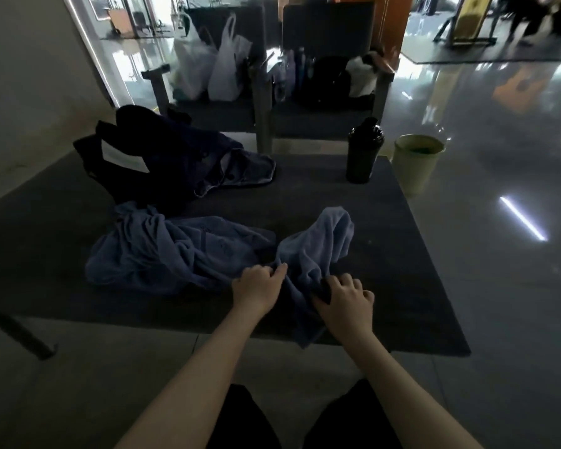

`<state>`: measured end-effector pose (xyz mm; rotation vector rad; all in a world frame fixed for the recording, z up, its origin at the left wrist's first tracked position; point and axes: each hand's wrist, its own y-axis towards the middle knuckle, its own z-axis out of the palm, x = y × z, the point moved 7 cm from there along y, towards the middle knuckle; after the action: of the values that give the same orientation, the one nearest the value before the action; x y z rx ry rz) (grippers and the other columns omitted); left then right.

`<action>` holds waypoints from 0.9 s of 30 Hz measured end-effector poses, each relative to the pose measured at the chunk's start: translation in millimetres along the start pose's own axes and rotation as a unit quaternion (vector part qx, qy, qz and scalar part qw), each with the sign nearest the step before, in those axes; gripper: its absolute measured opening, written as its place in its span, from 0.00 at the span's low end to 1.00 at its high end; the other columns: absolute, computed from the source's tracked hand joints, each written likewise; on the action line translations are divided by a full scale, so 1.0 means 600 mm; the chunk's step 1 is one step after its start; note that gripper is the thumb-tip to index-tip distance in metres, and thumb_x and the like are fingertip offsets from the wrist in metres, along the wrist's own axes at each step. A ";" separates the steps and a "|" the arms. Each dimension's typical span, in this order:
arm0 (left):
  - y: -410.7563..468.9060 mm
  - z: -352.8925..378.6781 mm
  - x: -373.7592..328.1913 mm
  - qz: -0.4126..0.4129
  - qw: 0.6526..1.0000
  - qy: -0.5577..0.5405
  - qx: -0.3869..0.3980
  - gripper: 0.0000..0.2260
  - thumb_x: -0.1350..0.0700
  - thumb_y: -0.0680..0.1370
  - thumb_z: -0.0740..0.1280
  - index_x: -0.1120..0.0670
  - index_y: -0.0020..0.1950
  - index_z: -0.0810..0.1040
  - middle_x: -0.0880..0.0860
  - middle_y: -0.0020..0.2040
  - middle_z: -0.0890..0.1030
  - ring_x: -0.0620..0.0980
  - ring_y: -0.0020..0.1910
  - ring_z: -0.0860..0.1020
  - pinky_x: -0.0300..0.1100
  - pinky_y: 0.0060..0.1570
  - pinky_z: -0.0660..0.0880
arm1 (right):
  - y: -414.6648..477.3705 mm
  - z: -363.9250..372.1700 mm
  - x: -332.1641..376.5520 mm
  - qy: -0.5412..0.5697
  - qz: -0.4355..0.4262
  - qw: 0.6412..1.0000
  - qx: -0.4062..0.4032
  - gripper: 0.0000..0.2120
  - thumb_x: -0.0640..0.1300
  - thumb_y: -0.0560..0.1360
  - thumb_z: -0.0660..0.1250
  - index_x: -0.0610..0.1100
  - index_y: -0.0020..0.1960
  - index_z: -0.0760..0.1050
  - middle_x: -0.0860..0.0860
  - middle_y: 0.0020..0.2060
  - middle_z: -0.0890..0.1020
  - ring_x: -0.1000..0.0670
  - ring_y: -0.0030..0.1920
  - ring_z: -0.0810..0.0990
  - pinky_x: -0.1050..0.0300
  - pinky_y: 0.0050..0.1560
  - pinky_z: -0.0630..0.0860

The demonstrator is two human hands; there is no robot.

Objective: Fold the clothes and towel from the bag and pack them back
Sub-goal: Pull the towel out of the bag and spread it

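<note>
A crumpled blue towel [318, 244] lies near the front edge of the dark table [386, 260], one end hanging over the edge. My left hand [256, 288] pinches its left side and my right hand [345, 303] grips its bunched folds. To the left a blue garment [162, 251] lies spread in a loose heap. Behind it, at the back left, a dark bag [123, 153] stands open-mouthed, with a dark denim piece [240, 170] spilling out of it.
A black bottle [363, 150] stands at the table's back right. A pale green bin [415, 162] sits on the floor beside that corner. Two chairs behind the table hold white plastic bags [208, 66] and a dark backpack [327, 79].
</note>
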<state>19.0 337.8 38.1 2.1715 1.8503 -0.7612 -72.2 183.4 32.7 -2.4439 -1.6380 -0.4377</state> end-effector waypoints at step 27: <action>0.080 -0.135 -0.039 0.009 0.984 -0.145 -0.102 0.05 0.54 0.78 0.66 0.54 0.49 0.74 0.50 0.47 0.77 0.48 0.45 0.74 0.40 0.41 0.69 | 0.078 -0.148 -0.060 0.326 0.109 0.929 -0.140 0.04 0.41 0.73 0.65 0.42 0.45 0.71 0.50 0.35 0.77 0.51 0.36 0.76 0.58 0.35 0.71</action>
<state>84.1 345.1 109.6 1.8401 1.6780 -0.7958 -54.7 107.4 105.6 -2.2437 -1.0653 -1.3474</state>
